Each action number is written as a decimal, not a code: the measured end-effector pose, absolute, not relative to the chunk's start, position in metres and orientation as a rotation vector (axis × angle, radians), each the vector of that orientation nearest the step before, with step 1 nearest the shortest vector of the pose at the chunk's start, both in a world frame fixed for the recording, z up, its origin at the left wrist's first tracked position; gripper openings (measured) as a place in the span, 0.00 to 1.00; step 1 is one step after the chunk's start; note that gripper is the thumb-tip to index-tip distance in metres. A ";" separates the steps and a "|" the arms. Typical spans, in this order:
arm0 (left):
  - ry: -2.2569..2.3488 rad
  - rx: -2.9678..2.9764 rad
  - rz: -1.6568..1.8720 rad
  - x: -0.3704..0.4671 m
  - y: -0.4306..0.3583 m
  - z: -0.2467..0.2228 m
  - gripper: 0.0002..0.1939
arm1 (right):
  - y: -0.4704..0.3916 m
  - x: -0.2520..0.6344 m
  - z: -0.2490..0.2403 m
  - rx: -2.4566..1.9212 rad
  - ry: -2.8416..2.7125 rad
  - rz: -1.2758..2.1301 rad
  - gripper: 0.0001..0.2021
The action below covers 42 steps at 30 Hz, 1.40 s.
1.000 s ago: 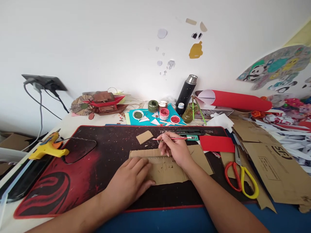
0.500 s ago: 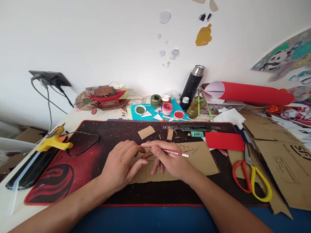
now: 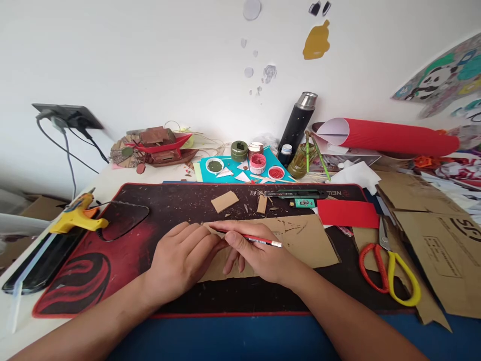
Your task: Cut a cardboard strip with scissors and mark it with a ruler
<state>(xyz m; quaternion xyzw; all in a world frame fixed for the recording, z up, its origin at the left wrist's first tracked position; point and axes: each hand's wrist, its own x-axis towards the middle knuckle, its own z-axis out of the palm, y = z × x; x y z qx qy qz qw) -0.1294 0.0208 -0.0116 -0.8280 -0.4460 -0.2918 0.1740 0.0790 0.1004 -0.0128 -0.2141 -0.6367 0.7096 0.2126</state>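
To work the pencil [image 3: 265, 241] well over the cardboard sheet [image 3: 300, 250], we would do best to anchor the sheet firmly with the left hand [image 3: 180, 260], fingers flat and clear of the point's path. We would also want a light, even pressure, since corrugated board probably dents under a hard stroke, and a low, relaxed wrist. Our right hand [image 3: 259, 255] is closed around the pencil, thumb and fingers pinching it above the left half of the sheet. Our left hand curls at the sheet's left end, its fingers bent and meeting those of the right; we cannot tell whether it grips anything, as the thumb is hidden.

The pencil's long axis runs roughly along the sheet's length, a little aslant: its eraser end points right and slightly towards the sheet's near edge, its writing end left and slightly towards the far edge. The fingers cover much of that writing end, so whether it touches the board is unclear to us. The sheet itself lies with its long axis left to right. Beyond its far edge are two small cardboard pieces [image 3: 224, 201]; to its right lie the scissors [image 3: 391, 260].
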 end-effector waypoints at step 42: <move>-2.162 -2.131 -0.710 -0.199 0.042 -0.009 0.19 | 0.132 0.079 -0.030 -0.951 -1.510 1.661 0.25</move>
